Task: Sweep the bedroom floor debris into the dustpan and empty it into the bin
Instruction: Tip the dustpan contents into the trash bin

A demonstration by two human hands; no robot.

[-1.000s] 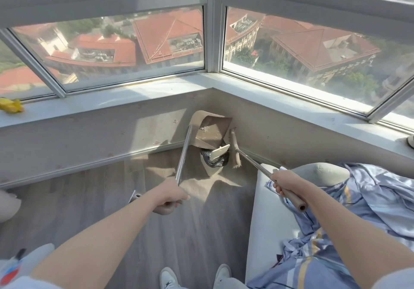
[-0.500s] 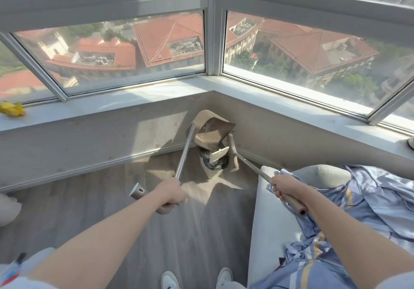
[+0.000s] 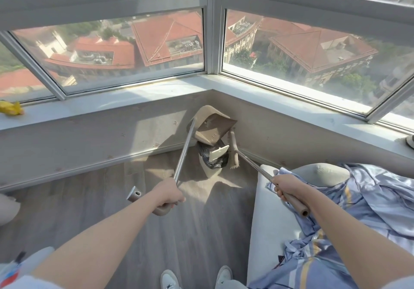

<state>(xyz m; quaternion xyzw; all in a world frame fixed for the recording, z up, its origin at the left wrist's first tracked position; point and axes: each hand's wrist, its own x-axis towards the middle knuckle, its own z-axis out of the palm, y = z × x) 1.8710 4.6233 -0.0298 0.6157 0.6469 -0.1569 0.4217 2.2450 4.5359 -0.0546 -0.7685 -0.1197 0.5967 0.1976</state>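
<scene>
My left hand [image 3: 168,194] grips the long metal handle of a beige dustpan [image 3: 211,124]. The pan is lifted and tipped over a small white bin [image 3: 211,169] lined with a black bag, in the corner under the windows. The bin's white flap lid stands tilted in its mouth. My right hand [image 3: 289,187] grips the broom handle near its top end. The broom [image 3: 234,147] reaches past the bin, its head upright beside the bin on the right.
A bed [image 3: 277,228] with crumpled blue striped bedding fills the right side. A grey window sill [image 3: 125,100] runs along both walls, with a yellow object [image 3: 10,108] at far left. My two white shoes [image 3: 195,278] stand on the grey wood floor [image 3: 94,194].
The dustpan has risen and tipped further over the bin, and my left hand has turned so the handle's end points out to the left. The right hand and broom barely moved.
</scene>
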